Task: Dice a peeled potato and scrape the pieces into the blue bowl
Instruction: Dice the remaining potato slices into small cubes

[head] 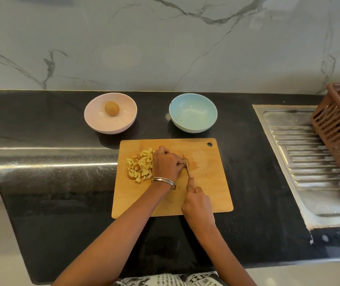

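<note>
Potato (186, 162), down to a last small piece, sits mid-board (206, 182), pinched by the curled fingers of the left hand (166, 165). The right hand (198, 205) grips the knife (187, 169), forefinger laid along the spine, blade standing edge-down just beside the left fingertips. Cut dice (141, 167) lie heaped at the board's left side, touching the left hand's outer edge. The blue bowl (193, 113) stands on the desk (51, 193) just beyond the board's far edge, holding no dice yet. A pink bowl (110, 113) to its left holds another potato (112, 108).

Dicing looks nearly done; scraping is not yet begun. With so little left to hold, the fingertips should tuck back behind the knuckles, and the cuts should be short and straight down, not sawing. The stub may roll or slip, so its flat face belongs on the board. A final sliver too thin to hold safely is better laid flat and chopped. The heap should be kept clear of the blade's path.
</note>
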